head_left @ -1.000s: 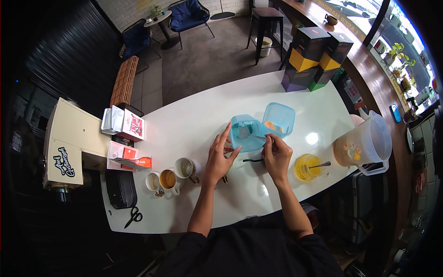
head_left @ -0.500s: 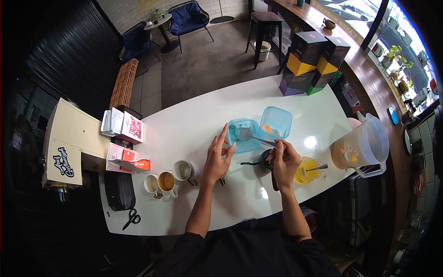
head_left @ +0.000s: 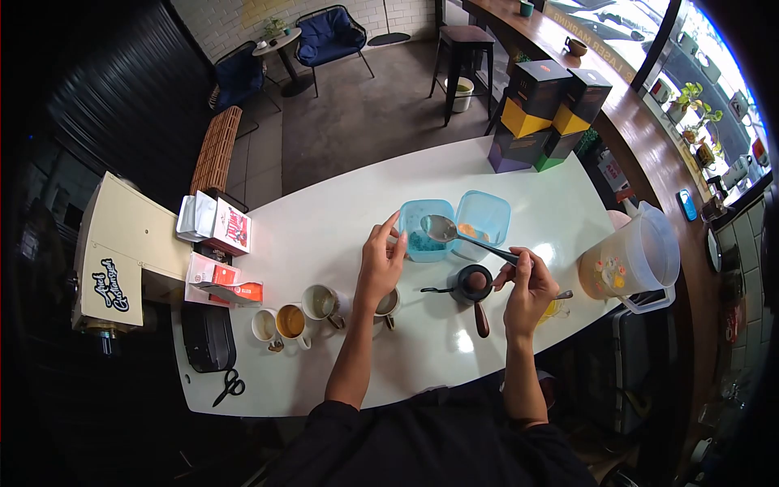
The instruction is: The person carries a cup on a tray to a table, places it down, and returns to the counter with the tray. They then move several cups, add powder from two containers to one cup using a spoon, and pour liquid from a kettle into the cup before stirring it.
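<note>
My right hand (head_left: 529,299) is closed around the handle of a metal spoon (head_left: 441,229). The spoon's bowl is over a blue square container (head_left: 427,252) with bluish contents. At the left wall of that container rests my left hand (head_left: 383,264), fingers partly spread. A second blue container (head_left: 485,213), holding something orange, stands beside the first on the right. Below them is a small black pot (head_left: 472,284) with a brown handle. Partly hidden behind my right hand is a glass of yellow liquid (head_left: 555,308).
Mugs, among them a white one (head_left: 290,321), line the front left near black scissors (head_left: 230,387). A large plastic pitcher (head_left: 629,256) stands at the right, with stacked dark boxes (head_left: 535,105) behind. A cream machine (head_left: 122,252) is far left.
My right hand has moved right and toward me with the spoon, uncovering the black pot and covering more of the yellow glass. The spoon's bowl is raised from the container's contents.
</note>
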### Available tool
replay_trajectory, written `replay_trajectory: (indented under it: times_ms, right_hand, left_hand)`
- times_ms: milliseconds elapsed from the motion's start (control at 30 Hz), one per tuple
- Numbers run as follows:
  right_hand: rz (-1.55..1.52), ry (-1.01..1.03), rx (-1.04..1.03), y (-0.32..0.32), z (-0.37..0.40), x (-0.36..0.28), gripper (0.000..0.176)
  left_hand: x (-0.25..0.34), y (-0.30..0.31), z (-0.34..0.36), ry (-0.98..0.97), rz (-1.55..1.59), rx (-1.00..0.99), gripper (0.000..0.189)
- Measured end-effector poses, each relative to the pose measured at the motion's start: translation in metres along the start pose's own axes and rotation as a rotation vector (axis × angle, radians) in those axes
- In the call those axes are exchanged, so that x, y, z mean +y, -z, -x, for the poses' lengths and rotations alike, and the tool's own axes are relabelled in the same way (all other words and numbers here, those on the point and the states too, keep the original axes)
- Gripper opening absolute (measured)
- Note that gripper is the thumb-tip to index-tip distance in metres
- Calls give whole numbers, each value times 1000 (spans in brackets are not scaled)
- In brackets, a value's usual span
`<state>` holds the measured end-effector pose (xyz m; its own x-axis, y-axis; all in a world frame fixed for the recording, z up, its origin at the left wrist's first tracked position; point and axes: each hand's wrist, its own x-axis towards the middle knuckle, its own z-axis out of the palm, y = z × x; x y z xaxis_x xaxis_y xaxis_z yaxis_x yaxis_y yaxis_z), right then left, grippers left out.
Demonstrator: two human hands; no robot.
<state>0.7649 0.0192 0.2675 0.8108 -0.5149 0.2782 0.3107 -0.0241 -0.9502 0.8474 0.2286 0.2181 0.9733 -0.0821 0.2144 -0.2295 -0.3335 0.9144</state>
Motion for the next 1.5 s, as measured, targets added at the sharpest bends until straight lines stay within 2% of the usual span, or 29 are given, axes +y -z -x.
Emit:
replay_trajectory:
  times_ms: [300, 367, 500, 567, 600, 633, 733, 867, 1000, 1167, 1267, 1500]
  right_hand:
    - [-18, 24, 2, 7, -6, -10, 30]
    - [-15, 17, 17, 7, -5, -12, 30]
    - [-55, 16, -18, 8, -3, -18, 31]
    - [-62, 0, -44, 8, -1, -18, 31]
    - [-68, -17, -64, 9, 1, -18, 31]
    - [-72, -36, -84, 9, 2, -18, 31]
    - [-103, -85, -134, 11, 6, -14, 31]
    - [-149, -146, -201, 12, 9, -6, 32]
    - [-161, -155, -263, 13, 10, 0, 33]
    - [-131, -160, -330, 12, 14, -1, 33]
    - [-120, -174, -356, 12, 15, 6, 33]
    - [-119, -169, -372, 11, 18, 12, 32]
  left_hand:
    - [5, 13, 9, 66, -35, -12, 40]
    - [4, 20, 23, -99, -219, 86, 41]
    - [27, 31, 68, -50, -199, 142, 49]
    - [28, 31, 93, -21, -200, 157, 62]
    - [20, 31, 104, 12, -208, 127, 82]
    - [15, 30, 112, 25, -211, 139, 82]
    - [3, 22, 132, 16, -242, 189, 103]
    - [-28, 7, 136, 35, -42, 248, 101]
    - [-42, 0, 127, 53, -28, 284, 96]
    - [-41, 3, 116, 43, 89, 197, 75]
    - [-49, 0, 114, -17, 97, 218, 70]
    - [-58, -4, 117, -6, 152, 201, 72]
